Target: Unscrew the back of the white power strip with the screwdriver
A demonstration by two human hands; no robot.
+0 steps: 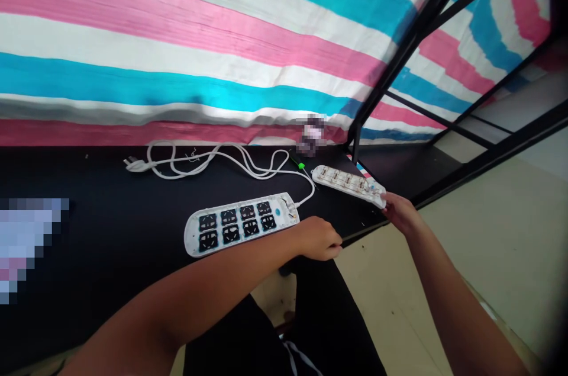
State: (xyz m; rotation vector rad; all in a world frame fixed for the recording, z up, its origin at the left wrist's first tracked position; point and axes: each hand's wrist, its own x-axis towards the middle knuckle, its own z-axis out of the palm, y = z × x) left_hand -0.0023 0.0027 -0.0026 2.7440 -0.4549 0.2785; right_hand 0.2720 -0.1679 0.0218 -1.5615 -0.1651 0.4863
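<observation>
My right hand (403, 212) pinches the near end of a narrow white power strip half (339, 182), whose metal contact strips and wiring lie exposed. My left hand (320, 238) is closed at the table's front edge, and whatever its fingers may hold is hidden. Just left of that hand lies a white power strip panel (242, 225) with two rows of black sockets, partly behind my forearm. A white cord (248, 166) runs from its right end and loops back to a plug (136, 164). Beside the cord is a screwdriver with a green and black handle (299, 163).
The black table (110, 204) stands against a striped plastic sheet (177, 26). Black metal frame bars (399, 50) rise at the right. Two blurred-out patches sit at the table's left side and back. My legs (332, 317) are below the front edge.
</observation>
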